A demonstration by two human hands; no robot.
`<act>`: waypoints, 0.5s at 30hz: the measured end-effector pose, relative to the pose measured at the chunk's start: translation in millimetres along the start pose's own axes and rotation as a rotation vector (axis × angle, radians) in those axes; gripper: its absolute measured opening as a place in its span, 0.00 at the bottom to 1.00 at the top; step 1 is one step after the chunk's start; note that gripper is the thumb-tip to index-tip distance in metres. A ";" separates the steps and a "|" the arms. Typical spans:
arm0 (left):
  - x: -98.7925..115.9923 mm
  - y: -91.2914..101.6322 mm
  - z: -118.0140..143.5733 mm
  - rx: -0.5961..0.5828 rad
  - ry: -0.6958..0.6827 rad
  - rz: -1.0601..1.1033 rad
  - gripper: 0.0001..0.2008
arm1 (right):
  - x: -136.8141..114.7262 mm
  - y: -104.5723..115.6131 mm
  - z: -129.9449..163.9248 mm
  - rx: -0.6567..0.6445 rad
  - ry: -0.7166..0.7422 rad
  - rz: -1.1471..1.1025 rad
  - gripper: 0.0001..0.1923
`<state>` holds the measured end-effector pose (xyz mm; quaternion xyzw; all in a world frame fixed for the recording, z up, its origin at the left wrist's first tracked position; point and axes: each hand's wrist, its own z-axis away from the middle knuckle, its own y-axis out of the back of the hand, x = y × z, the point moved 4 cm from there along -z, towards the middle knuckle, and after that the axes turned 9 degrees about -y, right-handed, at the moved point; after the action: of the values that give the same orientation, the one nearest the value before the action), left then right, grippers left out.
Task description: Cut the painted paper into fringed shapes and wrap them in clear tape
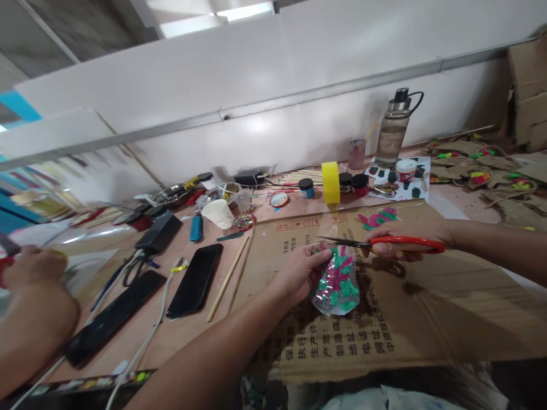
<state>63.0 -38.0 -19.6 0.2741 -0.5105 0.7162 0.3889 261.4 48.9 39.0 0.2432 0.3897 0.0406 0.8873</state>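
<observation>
My left hand (305,272) pinches the left edge of a clear plastic piece (337,285) painted in green and magenta. In my right hand (388,242) is a pair of scissors (412,245) with red handles. Its dark blades point left and lie at the upper edge of the plastic piece, above my left thumb; whether they touch it I cannot tell. Both hands are over a flat cardboard sheet (427,319) with printed text. A second painted piece (380,217), magenta and green, rests on the cardboard just beyond my right hand.
A black phone (195,280), a wooden stick (227,279) and a white cup (217,213) lie or stand to the left. Behind are yellow tape (330,182), paint jars (360,184) and a water bottle (392,131). Another person's hand (36,267) works at far left.
</observation>
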 end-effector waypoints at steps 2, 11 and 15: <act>-0.4 0.6 0.3 0.004 0.003 0.004 0.02 | 0.2 -0.5 -2.2 -0.002 -0.003 0.005 0.36; -3.2 3.8 -0.7 -0.003 0.001 0.019 0.04 | -10.4 4.1 -2.9 0.042 -0.041 0.143 0.43; -3.4 3.5 -1.2 -0.006 0.003 0.017 0.04 | -9.7 9.6 -6.3 0.085 -0.010 0.268 0.44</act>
<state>62.0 -38.4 -24.5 0.2678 -0.5143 0.7184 0.3843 251.4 57.3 46.4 0.3307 0.3506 0.1412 0.8647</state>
